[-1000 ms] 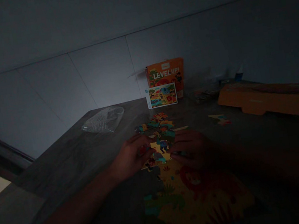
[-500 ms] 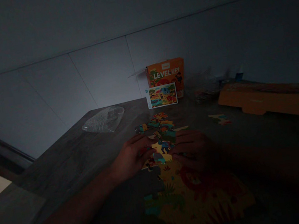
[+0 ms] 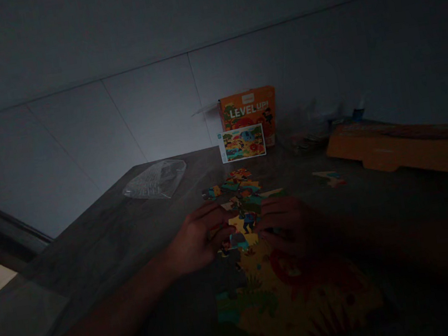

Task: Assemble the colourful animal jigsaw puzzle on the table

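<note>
The light is dim. A partly joined jigsaw puzzle (image 3: pixel 265 302) with a red lion and yellow ground lies flat on the table in front of me. At its far edge, a puzzle section (image 3: pixel 238 225) showing a figure in blue lies between my two hands. My left hand (image 3: pixel 200 233) grips the left side of that section, thumb and fingers closed. On the opposite side my right hand (image 3: pixel 286 220) has its bent fingers closed on the section's right edge. Just beyond them lie several loose puzzle pieces (image 3: pixel 247 183), partly overlapping. My fingers hide parts of the section.
An orange LEVEL UP! box (image 3: pixel 266 94) stands by the wall with a picture card (image 3: pixel 242 144) leaning on it. A clear plastic bag (image 3: pixel 156 181) lies at the back left. To the right are an orange box tray (image 3: pixel 406 149) and a stray puzzle piece (image 3: pixel 329 177).
The puzzle section between my hands has shifted very slightly right and sits close against the joined part. Both hands stay almost where they were.
</note>
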Motion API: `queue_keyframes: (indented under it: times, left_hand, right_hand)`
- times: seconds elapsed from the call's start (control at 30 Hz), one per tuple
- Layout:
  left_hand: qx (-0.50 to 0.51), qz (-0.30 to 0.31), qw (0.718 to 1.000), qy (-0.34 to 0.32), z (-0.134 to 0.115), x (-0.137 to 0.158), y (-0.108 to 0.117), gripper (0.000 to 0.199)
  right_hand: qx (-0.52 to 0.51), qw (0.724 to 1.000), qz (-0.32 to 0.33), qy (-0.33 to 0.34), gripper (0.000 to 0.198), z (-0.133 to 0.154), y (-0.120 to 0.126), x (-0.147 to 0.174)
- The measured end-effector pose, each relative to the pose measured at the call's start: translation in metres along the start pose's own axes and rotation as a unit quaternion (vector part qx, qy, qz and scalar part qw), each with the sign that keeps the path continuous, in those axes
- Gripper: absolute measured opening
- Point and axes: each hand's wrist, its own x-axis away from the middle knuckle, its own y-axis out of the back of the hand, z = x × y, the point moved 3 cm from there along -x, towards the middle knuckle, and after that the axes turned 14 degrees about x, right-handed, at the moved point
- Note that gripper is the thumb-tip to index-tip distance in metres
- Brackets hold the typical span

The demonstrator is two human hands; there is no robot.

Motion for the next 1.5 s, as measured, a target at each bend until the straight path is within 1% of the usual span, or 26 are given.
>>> queue_keyframes:
  times: [0.13,0.3,0.37,0.47,0.57,0.67,0.83,0.9,1.03,1.1,1.2,1.33,1.5]
  left_hand:
    - [0.001,-0.002,1.0,-0.007,-0.001,-0.001,0.001,0.013]
    - [-0.006,0.004,1.0,-0.002,0.0,-0.001,0.002,0.014]
    - [-0.006,0.005,1.0,0.001,0.001,0.0,0.003,0.015]
    - [-0.006,0.011,1.0,0.011,0.002,-0.001,0.004,0.016]
    - [-0.012,0.023,0.999,0.024,0.004,-0.001,0.006,0.016]
    - [-0.024,0.055,0.998,0.029,0.003,-0.001,0.006,0.016]
    - [0.003,0.154,0.987,0.049,-0.002,-0.001,0.004,0.022]
    - [0.02,0.174,0.983,0.051,-0.005,-0.001,0.004,0.022]
    - [0.023,0.205,0.978,0.043,-0.008,0.001,0.007,0.008]
    - [0.025,0.226,0.973,0.049,-0.008,0.003,0.01,0.011]
    - [0.036,0.242,0.967,0.068,-0.006,0.007,0.016,0.019]
    - [0.018,0.251,0.964,0.086,-0.004,0.011,0.022,0.02]
    - [0.014,0.261,0.961,0.089,-0.004,0.011,0.023,0.018]
  right_hand:
    - [-0.01,1.0,-0.002,0.001,0.016,0.0,0.0,0.0]
    - [-0.009,1.0,0.014,-0.007,0.015,0.0,-0.001,-0.001]
    - [-0.023,1.0,0.011,0.002,0.014,0.0,-0.001,-0.001]
    - [-0.035,0.999,0.014,0.013,0.014,0.001,-0.001,-0.001]
    - [-0.025,0.999,0.021,0.009,0.015,0.001,0.0,0.0]
    - [-0.022,0.999,0.03,0.01,0.015,0.001,0.0,0.0]
    - [-0.027,0.998,0.047,0.016,0.018,-0.001,-0.004,0.0]
    - [-0.03,0.998,0.048,0.023,0.019,-0.001,-0.005,0.0]
    - [-0.024,0.996,0.086,0.023,0.022,-0.001,-0.006,0.001]
    - [-0.023,0.995,0.097,0.021,0.024,-0.001,-0.006,0.001]
    - [-0.032,0.996,0.086,0.023,0.025,-0.001,-0.007,0.001]
    - [-0.042,0.996,0.073,0.025,0.026,-0.003,-0.008,0.002]
    - [-0.042,0.995,0.086,0.019,0.025,-0.003,-0.008,0.003]
